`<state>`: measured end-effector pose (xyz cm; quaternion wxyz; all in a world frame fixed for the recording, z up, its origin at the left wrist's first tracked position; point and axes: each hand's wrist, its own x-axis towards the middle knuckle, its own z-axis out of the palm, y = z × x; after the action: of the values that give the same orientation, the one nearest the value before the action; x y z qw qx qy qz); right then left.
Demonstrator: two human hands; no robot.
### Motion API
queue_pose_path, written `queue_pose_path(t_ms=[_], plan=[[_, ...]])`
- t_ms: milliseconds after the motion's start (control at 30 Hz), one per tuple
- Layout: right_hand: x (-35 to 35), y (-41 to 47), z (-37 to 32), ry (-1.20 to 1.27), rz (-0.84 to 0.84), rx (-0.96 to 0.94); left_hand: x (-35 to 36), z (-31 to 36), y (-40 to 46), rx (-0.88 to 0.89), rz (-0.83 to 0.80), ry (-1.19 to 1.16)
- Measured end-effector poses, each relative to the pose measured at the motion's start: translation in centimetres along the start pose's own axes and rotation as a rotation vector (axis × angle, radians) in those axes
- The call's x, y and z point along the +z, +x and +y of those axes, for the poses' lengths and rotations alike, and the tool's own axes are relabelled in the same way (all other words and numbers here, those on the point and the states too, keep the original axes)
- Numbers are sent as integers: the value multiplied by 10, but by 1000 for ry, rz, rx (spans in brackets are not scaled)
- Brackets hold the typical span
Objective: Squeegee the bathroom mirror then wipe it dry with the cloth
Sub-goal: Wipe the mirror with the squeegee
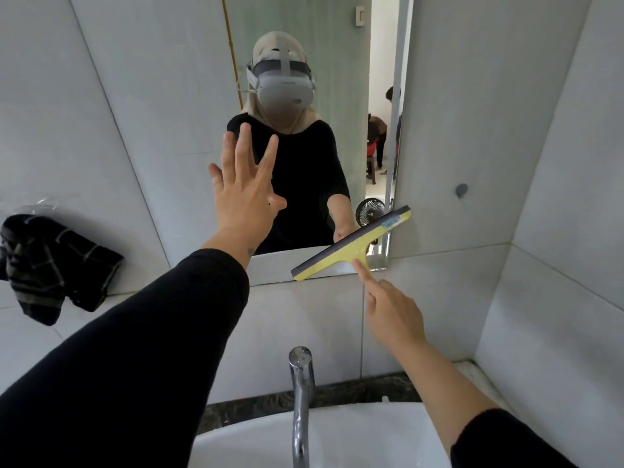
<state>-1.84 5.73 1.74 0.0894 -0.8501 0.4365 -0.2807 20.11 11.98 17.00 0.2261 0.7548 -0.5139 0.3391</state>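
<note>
The bathroom mirror (175,106) fills the wall ahead, tilted in view. My right hand (391,309) grips the handle of a yellow squeegee (354,244), index finger stretched along it. Its grey rubber blade lies slanted against the mirror's lower right corner, next to the mirror's edge. My left hand (243,190) is raised flat with fingers spread, at or just in front of the glass near the middle; I cannot tell if it touches. A dark checked cloth (57,261) hangs on the tiled wall at the left, away from both hands.
A chrome tap (300,393) rises over the white basin (371,437) directly below my arms. A dark stone counter strip runs behind the basin. Tiled walls close in on the right. The mirror reflects a person wearing a headset and an open doorway.
</note>
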Motion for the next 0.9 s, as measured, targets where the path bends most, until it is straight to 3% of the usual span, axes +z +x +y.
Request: queue_pose_path(t_ms=[567,900], plan=[[30,-24,9,142,-92,137,-2,1,-2,-2,-3,3],[32,-41,17,134,-259,249,0,1,0,0,-5,17]])
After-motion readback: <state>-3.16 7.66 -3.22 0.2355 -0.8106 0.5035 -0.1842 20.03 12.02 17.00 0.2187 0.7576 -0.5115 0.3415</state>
